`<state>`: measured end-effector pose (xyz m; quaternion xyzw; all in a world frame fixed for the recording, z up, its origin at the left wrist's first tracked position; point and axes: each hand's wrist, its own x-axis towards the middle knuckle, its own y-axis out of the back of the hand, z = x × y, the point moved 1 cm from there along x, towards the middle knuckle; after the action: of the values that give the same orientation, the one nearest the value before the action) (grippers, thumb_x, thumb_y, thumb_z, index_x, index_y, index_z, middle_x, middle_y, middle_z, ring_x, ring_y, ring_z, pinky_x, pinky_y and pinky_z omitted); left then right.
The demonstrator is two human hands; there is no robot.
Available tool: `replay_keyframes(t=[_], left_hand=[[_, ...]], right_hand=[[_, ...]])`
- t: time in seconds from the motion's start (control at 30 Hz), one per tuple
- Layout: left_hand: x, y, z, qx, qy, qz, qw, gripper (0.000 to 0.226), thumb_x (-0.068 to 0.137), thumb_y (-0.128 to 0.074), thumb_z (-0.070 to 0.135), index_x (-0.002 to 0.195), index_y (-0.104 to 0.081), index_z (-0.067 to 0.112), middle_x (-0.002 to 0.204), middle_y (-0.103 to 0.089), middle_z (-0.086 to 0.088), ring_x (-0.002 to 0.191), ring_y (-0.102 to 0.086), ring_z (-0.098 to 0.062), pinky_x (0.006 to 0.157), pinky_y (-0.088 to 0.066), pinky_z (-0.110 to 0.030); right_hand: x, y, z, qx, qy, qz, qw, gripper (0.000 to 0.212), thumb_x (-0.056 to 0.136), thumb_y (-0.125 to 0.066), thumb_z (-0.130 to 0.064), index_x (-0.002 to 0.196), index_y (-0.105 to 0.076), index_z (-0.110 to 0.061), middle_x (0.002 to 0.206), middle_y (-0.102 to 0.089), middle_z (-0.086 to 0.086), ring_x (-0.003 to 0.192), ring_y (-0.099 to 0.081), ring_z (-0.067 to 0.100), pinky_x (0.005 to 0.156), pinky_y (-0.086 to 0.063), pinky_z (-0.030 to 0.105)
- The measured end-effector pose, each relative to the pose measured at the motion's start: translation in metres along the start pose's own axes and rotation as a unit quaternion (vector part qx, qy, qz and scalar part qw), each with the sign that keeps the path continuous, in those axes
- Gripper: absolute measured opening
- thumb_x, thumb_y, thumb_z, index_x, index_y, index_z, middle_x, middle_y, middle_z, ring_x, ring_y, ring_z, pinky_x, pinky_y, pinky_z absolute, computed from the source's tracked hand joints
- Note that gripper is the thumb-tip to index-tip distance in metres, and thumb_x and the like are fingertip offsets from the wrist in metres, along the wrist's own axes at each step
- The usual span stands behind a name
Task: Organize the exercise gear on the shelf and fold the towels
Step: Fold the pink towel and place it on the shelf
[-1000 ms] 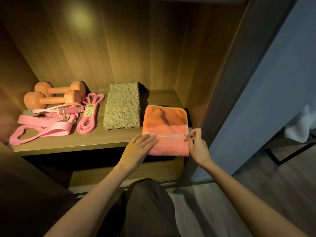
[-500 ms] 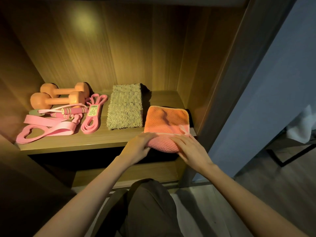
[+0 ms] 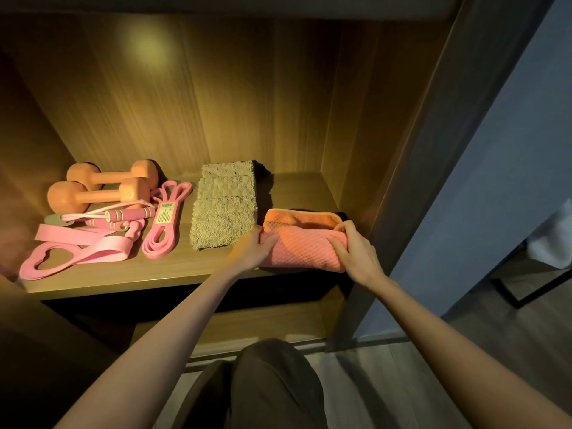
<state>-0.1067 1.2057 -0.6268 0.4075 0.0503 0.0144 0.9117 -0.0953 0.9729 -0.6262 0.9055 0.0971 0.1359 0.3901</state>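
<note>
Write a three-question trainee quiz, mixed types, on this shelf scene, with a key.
1. True or false: the left hand and the right hand both grip the pink waffle-weave towel.
2. What lies just left of the folded beige terry towel? A rolled yoga mat; B looped pink rubber resistance band; C water bottle.
3. How many orange dumbbells lie on the wooden shelf?
Key: 1 true; 2 B; 3 two.

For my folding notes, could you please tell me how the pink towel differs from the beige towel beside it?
The pink towel is gripped by the left hand and right hand, loosely bunched; the beige towel lies untouched, neatly folded. The pink towel is waffle-textured; the beige towel is shaggy. Both rest on the shelf.
</note>
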Motion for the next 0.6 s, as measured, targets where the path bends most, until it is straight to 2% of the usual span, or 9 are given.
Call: replay_keyframes(t=[0.07,0.13,0.2,0.23,0.33,0.43,0.5,0.6], left_hand=[[0.005,-0.003,-0.001,0.007,0.012,0.011,1.0,0.045,0.098,-0.045,0.037,0.126,-0.049,0.001,0.119,-0.06,-0.013,0.095,-0.055,-0.021,0.077,-0.048,-0.029],[0.007,-0.005,-0.004,0.01,0.022,0.031,0.999,0.047,0.098,-0.047,0.038,0.127,-0.049,0.001,0.12,-0.06,-0.014,0.1,-0.057,-0.025,0.082,-0.048,-0.033],[0.005,-0.007,-0.006,-0.003,0.017,0.043,0.999,0.047,0.097,-0.049,0.037,0.127,-0.05,0.001,0.118,-0.06,-0.013,0.099,-0.058,-0.025,0.083,-0.049,-0.034],[0.002,-0.008,-0.008,-0.016,0.007,0.045,0.999,0.044,0.097,-0.049,0.037,0.123,-0.052,0.002,0.115,-0.062,-0.012,0.094,-0.058,-0.022,0.078,-0.05,-0.032],[-0.006,-0.007,-0.014,-0.078,-0.006,0.029,0.996,0.038,0.096,-0.05,0.037,0.116,-0.055,0.005,0.108,-0.062,-0.007,0.091,-0.057,-0.017,0.068,-0.048,-0.024],[-0.013,-0.007,-0.02,-0.115,0.002,0.008,0.993,0.038,0.097,-0.048,0.039,0.113,-0.056,0.006,0.107,-0.061,-0.005,0.095,-0.058,-0.02,0.077,-0.048,-0.029],[-0.013,-0.007,-0.021,-0.107,0.004,0.013,0.994,0.038,0.096,-0.048,0.042,0.108,-0.057,0.006,0.104,-0.062,-0.007,0.094,-0.059,-0.023,0.08,-0.048,-0.036],[-0.011,-0.011,-0.02,-0.061,0.014,0.049,0.997,0.038,0.095,-0.051,0.042,0.103,-0.058,0.005,0.094,-0.062,-0.007,0.083,-0.056,-0.019,0.07,-0.045,-0.032]], right_hand=[[0.005,-0.003,0.002,-0.008,-0.034,0.009,0.999,0.029,0.1,-0.041,-0.042,0.123,-0.037,-0.024,0.127,-0.049,0.001,0.112,-0.052,0.018,0.092,-0.042,0.036],[0.005,-0.005,0.002,0.015,-0.032,-0.021,0.999,0.049,0.095,-0.045,-0.05,0.135,-0.029,-0.027,0.133,-0.041,-0.001,0.115,-0.046,0.016,0.093,-0.04,0.037],[0.002,-0.006,0.003,0.059,-0.009,-0.059,0.996,0.066,0.086,-0.059,-0.054,0.138,-0.025,-0.032,0.134,-0.035,-0.006,0.115,-0.039,0.01,0.093,-0.038,0.031],[0.0,-0.006,0.005,0.081,-0.005,-0.065,0.995,0.07,0.082,-0.065,-0.052,0.137,-0.026,-0.033,0.134,-0.034,-0.008,0.115,-0.037,0.008,0.092,-0.038,0.026],[-0.004,-0.002,0.012,0.143,-0.045,-0.045,0.988,0.062,0.084,-0.069,-0.038,0.133,-0.033,-0.026,0.126,-0.04,-0.012,0.113,-0.042,0.004,0.075,-0.044,0.008],[-0.004,-0.003,0.015,0.137,-0.057,-0.045,0.988,0.052,0.09,-0.063,-0.034,0.132,-0.036,-0.02,0.122,-0.044,-0.011,0.111,-0.048,0.007,0.068,-0.047,0.004],[-0.006,-0.006,0.014,0.135,-0.065,-0.04,0.988,0.046,0.094,-0.056,-0.034,0.133,-0.035,-0.018,0.122,-0.047,-0.007,0.113,-0.051,0.012,0.068,-0.047,0.006],[-0.01,-0.012,0.011,0.123,-0.087,-0.009,0.989,0.044,0.1,-0.045,-0.029,0.14,-0.028,-0.018,0.134,-0.047,0.004,0.12,-0.051,0.023,0.082,-0.042,0.015]])
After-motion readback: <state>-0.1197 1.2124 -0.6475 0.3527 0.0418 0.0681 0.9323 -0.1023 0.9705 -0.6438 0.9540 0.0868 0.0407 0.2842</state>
